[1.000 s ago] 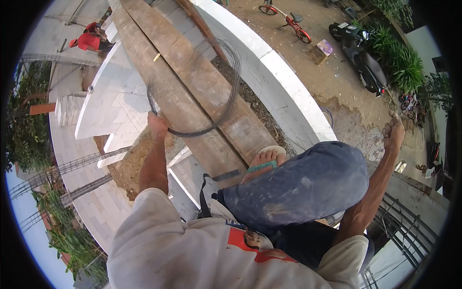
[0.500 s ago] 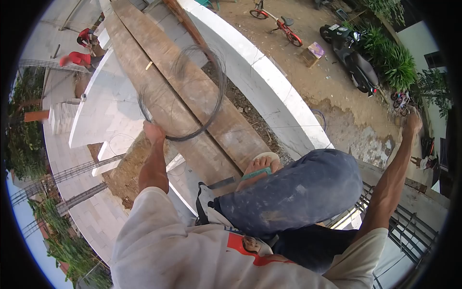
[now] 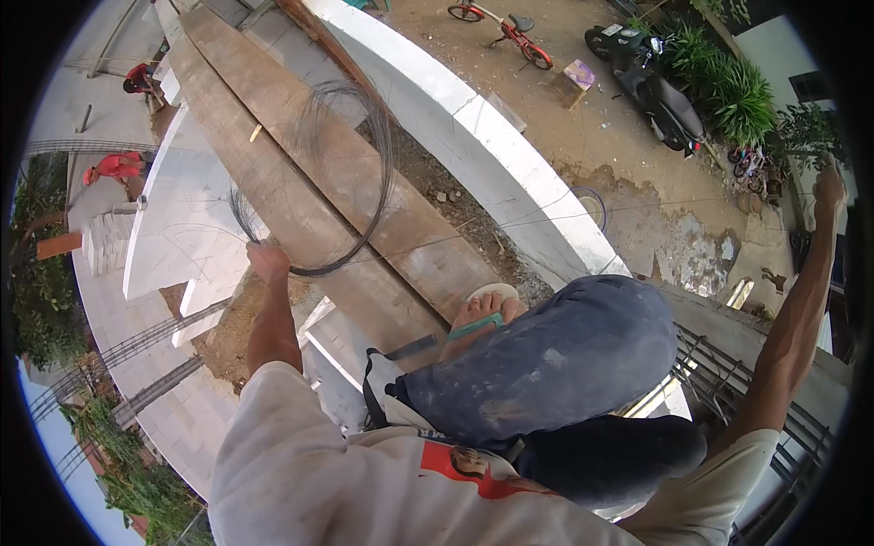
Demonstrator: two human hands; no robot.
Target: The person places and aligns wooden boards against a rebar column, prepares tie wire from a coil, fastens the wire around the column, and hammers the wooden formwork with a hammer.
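My left hand [image 3: 269,261] is closed around the lower left side of a loose coil of thin dark wire [image 3: 367,235]. The coil stands out over two long wooden planks [image 3: 214,155], its upper loops spread and blurred. A fine strand runs from the coil toward the far right. There my right hand [image 3: 828,187] is stretched out at arm's length, its fingers closed at the strand's end; the pinch itself is small and unclear. My sandalled foot [image 3: 481,311] rests at the near end of the planks, below a bent knee in dusty trousers [image 3: 546,364].
A curved white wall [image 3: 510,150] borders the planks on the right. Beyond it lie a red bicycle [image 3: 519,41], a box [image 3: 574,80] and a black scooter [image 3: 651,96]. Steel rebar [image 3: 719,382] sits near my right elbow. Two people in red [image 3: 118,166] work at far left.
My right hand has moved farther out to the right and upward, drawing away from the coil. The left hand still grips the coil. The camera view has shifted slightly.
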